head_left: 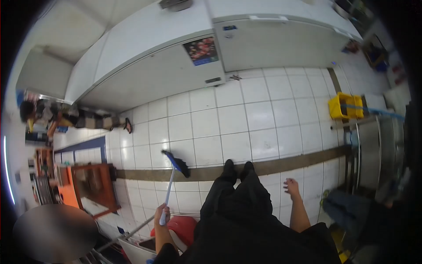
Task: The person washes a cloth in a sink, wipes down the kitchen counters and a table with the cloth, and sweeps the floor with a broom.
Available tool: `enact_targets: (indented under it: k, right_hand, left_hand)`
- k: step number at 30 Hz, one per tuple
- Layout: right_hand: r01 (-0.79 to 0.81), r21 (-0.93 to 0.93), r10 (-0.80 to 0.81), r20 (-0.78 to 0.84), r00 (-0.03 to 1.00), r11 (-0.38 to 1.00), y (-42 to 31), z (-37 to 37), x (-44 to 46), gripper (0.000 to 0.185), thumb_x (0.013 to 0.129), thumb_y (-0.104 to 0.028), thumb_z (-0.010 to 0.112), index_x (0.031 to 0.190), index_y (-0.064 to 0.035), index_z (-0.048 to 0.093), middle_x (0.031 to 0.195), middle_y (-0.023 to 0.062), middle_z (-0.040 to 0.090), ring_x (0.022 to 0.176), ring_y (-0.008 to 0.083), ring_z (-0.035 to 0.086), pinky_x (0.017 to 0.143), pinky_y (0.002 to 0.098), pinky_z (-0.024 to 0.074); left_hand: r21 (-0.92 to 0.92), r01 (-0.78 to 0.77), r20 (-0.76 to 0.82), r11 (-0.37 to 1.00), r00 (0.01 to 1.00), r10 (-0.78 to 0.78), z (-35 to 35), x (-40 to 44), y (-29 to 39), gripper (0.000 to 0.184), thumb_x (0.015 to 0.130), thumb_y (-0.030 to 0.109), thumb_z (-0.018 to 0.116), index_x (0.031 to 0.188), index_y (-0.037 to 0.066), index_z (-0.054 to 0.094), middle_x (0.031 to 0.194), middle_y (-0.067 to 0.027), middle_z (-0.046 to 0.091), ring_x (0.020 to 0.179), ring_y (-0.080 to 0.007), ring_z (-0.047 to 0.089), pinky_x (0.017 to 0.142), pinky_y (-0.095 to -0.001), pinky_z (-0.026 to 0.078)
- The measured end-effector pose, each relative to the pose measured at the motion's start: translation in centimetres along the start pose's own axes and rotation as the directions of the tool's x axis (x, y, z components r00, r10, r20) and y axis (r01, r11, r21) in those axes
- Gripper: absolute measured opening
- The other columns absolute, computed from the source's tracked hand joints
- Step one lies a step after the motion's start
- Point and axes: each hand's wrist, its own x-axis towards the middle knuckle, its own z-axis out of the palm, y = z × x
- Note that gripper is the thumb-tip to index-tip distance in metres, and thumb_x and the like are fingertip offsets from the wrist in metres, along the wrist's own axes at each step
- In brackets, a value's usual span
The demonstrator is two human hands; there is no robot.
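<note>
My left hand [161, 213] is wrapped around the upper end of a broom [169, 189] with a pale handle. The broom's blue head and dark bristles rest on the white tiled floor [206, 145], ahead and to the left of my feet. My right hand [291, 188] hangs out to my right over the tiles, empty, with loosely bent fingers apart. Both of my dark shoes [228, 168] stand at the brown strip that crosses the floor.
Long white chest freezers [158, 66] line the far side. A yellow mop bucket [337, 108] stands at right, near a metal cabinet [369, 141]. An orange wooden cabinet [110, 189] and a red rounded object [182, 229] are left. Other people are at far left, lower left and lower right.
</note>
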Motion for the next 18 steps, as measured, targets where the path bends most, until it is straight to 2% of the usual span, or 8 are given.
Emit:
enact_targets:
  k: [3,5,7,10,12,15,17,18]
  right_hand:
    - [0.17,-0.008,-0.17,0.028,0.985,0.985,-7.6,-0.2,3.6,0.041,0.096,-0.044,0.057,0.119,-0.0105,0.055,0.102,0.0068,0.067,0.08,0.0185,0.063,0.065,0.0386,0.0529]
    - [0.279,0.055,-0.28,0.014,0.96,0.959,-11.8,1.3,3.2,0.04,0.095,-0.044,0.058,0.12,-0.0114,0.056,0.098,0.0051,0.066,0.077,0.0165,0.062,0.064,0.0375,0.0521]
    - [0.228,-0.036,-0.224,0.096,0.97,0.973,-13.7,4.6,2.6,0.04,0.095,-0.043,0.058,0.12,-0.0111,0.056,0.097,0.0048,0.066,0.077,0.0166,0.062,0.063,0.0369,0.0521]
    - [0.169,-0.275,-0.111,0.213,0.971,0.947,-13.9,10.9,2.4,0.04,0.096,-0.041,0.058,0.12,-0.01,0.056,0.097,0.0049,0.065,0.077,0.0169,0.062,0.062,0.0358,0.0522]
    - [0.164,-0.414,-0.067,0.239,0.969,0.895,-14.7,15.1,1.5,0.04,0.096,-0.041,0.058,0.121,-0.0092,0.057,0.098,0.0053,0.066,0.077,0.0171,0.062,0.061,0.0353,0.0524]
    - [0.209,-0.435,-0.05,0.347,0.936,0.876,-17.5,20.8,-1.0,0.04,0.097,-0.039,0.057,0.123,-0.0081,0.057,0.107,0.0089,0.067,0.081,0.0198,0.065,0.062,0.0362,0.0536]
    - [0.3,-0.437,-0.154,0.337,0.929,0.848,-19.6,22.0,-2.3,0.041,0.097,-0.039,0.057,0.124,-0.0086,0.057,0.107,0.0093,0.067,0.08,0.0202,0.065,0.062,0.036,0.0536]
    - [0.386,-0.433,-0.241,0.353,0.904,0.815,-20.7,22.5,-3.3,0.041,0.097,-0.039,0.058,0.126,-0.0091,0.057,0.107,0.0097,0.067,0.079,0.0205,0.066,0.061,0.0357,0.0536]
  left_hand:
    - [0.18,-0.068,0.007,0.981,0.998,0.068,4.9,-5.1,-5.5,0.028,0.096,0.018,0.056,0.123,0.016,0.049,0.068,0.0006,0.048,0.052,-0.0068,0.047,0.042,-0.0217,0.04]
    - [0.333,-0.079,-0.002,0.939,0.996,0.085,9.6,-9.9,-7.8,0.037,0.096,0.017,0.056,0.131,0.016,0.046,0.07,0.0005,0.048,0.053,-0.0076,0.047,0.043,-0.0218,0.04]
    - [0.312,0.004,0.038,0.95,0.999,-0.017,14.0,-12.2,-8.6,0.033,0.097,0.017,0.054,0.129,0.014,0.047,0.067,0.0009,0.046,0.05,-0.0072,0.045,0.041,-0.0215,0.038]
    - [0.334,0.082,0.315,0.939,0.929,-0.193,20.2,-8.7,-8.6,0.026,0.099,0.016,0.052,0.123,0.007,0.048,0.06,0.0022,0.043,0.042,-0.0071,0.043,0.035,-0.0218,0.035]
    - [0.474,-0.035,0.509,0.88,0.826,-0.241,24.0,-1.7,-9.8,0.02,0.095,0.012,0.054,0.113,0.005,0.051,0.058,0.0011,0.046,0.042,-0.0082,0.045,0.035,-0.0234,0.036]
    - [0.556,-0.141,0.58,0.819,0.772,-0.261,30.8,8.7,-11.3,0.014,0.088,0.014,0.06,0.094,0.002,0.062,0.058,-0.0047,0.055,0.046,-0.0145,0.054,0.041,-0.0301,0.042]
    - [0.715,-0.115,0.46,0.69,0.821,-0.34,35.8,13.7,-8.8,0.017,0.087,0.012,0.059,0.098,0.001,0.065,0.063,-0.0049,0.058,0.051,-0.0127,0.054,0.044,-0.0295,0.043]
    - [0.725,-0.488,0.637,0.486,0.743,-0.205,35.8,18.0,-7.0,0.019,0.086,0.012,0.058,0.101,0.002,0.066,0.065,-0.0052,0.059,0.052,-0.0129,0.055,0.044,-0.0287,0.044]
